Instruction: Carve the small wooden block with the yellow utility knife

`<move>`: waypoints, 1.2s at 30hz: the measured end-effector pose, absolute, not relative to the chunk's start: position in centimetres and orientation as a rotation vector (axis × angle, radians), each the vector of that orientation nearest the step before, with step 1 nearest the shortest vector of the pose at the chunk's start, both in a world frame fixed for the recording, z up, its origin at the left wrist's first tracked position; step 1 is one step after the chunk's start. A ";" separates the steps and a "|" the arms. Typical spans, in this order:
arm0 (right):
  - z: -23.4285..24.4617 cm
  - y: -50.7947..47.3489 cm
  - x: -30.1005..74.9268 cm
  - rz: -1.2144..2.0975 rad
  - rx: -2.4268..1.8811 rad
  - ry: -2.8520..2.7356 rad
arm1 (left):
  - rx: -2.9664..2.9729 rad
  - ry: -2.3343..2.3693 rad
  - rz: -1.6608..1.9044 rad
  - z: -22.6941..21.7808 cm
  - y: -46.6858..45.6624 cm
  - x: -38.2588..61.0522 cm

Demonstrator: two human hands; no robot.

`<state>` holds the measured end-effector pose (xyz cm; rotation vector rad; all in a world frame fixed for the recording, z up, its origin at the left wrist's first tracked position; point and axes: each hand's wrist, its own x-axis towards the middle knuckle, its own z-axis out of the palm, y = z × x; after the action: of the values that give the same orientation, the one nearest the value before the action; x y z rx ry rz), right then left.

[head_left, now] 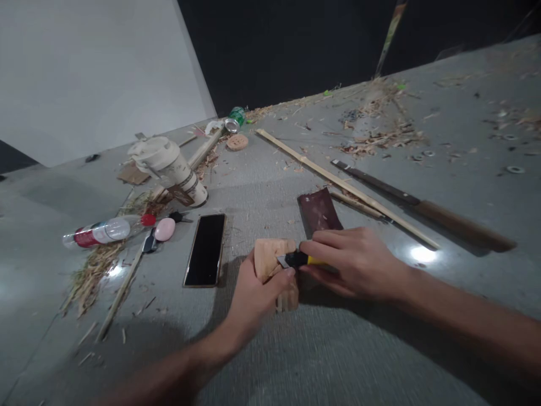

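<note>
At lower centre, the left hand [251, 298] grips a wooden block [269, 255] while the right hand [359, 262] holds a utility knife [297, 259] against it.

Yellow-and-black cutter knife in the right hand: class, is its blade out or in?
Out: a silvery metal blade projects from the knife toward the pale wooden block.

I count one left hand [256, 293], one right hand [357, 262], one wooden block [267, 256], one cutter [298, 259], one phone [205, 251], one bottle [107, 232], one can [237, 116], one lidded cup [174, 169]; rings [509, 170], apparently at least three.
</note>
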<state>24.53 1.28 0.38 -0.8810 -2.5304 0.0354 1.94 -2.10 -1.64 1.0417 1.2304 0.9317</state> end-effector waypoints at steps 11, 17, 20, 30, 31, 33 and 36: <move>0.9 1.3 24.9 -0.241 -0.899 -2.523 | 0.988 1.174 0.736 0.3 -1.6 1.3; 1.2 1.3 25.4 -0.302 -0.869 -2.536 | 0.998 1.100 0.673 1.1 -1.5 1.1; 1.4 1.4 25.7 -0.323 -0.875 -2.536 | 1.014 1.073 0.648 1.1 -1.8 1.2; 2.0 2.2 26.0 -0.153 -0.857 -2.610 | 0.936 1.056 0.689 0.2 -1.6 1.7; 1.9 2.2 26.0 -0.139 -0.852 -2.613 | 0.934 1.059 0.688 0.2 -1.5 1.7; 1.9 2.3 26.1 -0.125 -0.834 -2.619 | 0.941 1.058 0.687 0.1 -1.6 1.8; 1.8 2.3 26.0 -0.138 -0.810 -2.613 | 0.960 1.075 0.711 -0.1 -1.9 1.9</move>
<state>26.01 2.25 1.80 -0.8099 -2.6125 -0.1375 1.88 -1.94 -0.09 0.9605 1.0745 0.7113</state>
